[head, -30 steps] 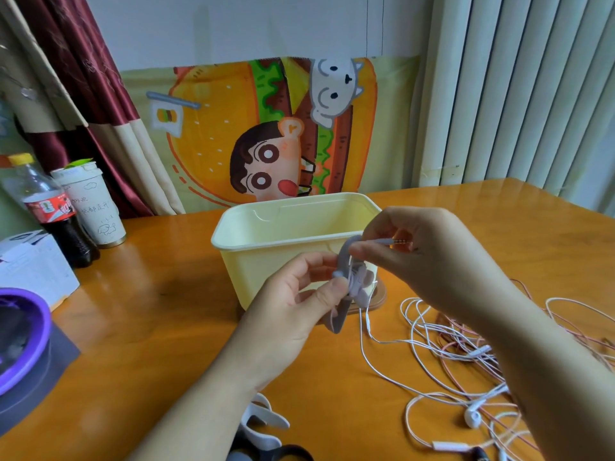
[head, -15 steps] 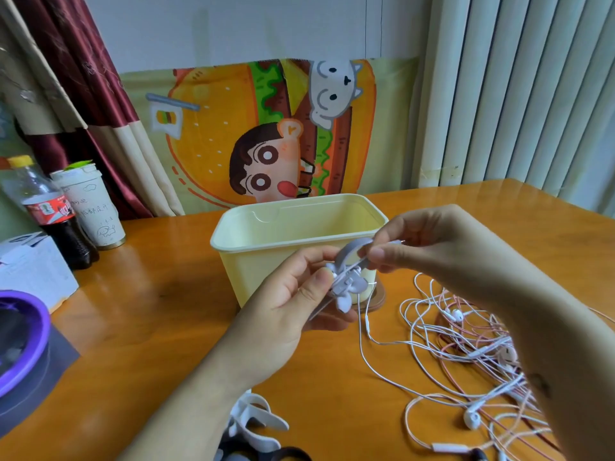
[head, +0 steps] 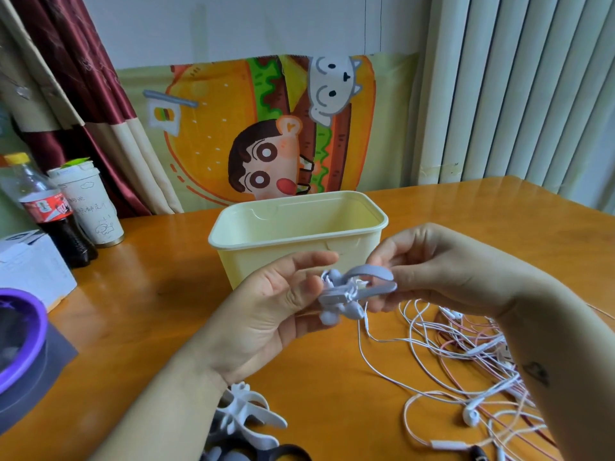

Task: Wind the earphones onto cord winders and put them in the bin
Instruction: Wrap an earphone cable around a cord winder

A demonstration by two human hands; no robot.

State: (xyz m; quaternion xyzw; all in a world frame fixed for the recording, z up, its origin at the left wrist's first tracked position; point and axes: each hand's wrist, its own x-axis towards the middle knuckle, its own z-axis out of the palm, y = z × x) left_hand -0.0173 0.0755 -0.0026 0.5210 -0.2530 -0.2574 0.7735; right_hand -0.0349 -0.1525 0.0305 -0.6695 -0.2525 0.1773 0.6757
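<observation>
A pale grey cord winder (head: 352, 289) with a strap loop is held in front of the yellow bin (head: 299, 241). My left hand (head: 269, 314) pinches its body between thumb and fingers. My right hand (head: 442, 267) grips the strap end on the right side. A white earphone cord trails from the winder down to a tangle of white and pink earphones (head: 466, 357) on the table at the right. The bin looks empty from here.
Spare white and black winders (head: 246, 424) lie at the near edge under my left forearm. A cola bottle (head: 50, 211), a paper cup (head: 90, 204), a white box (head: 30, 264) and a purple-rimmed container (head: 20, 344) stand at the left.
The winder has turned from hanging upright to lying sideways. My right hand moved down and right, from holding the jack plug to gripping the strap end.
</observation>
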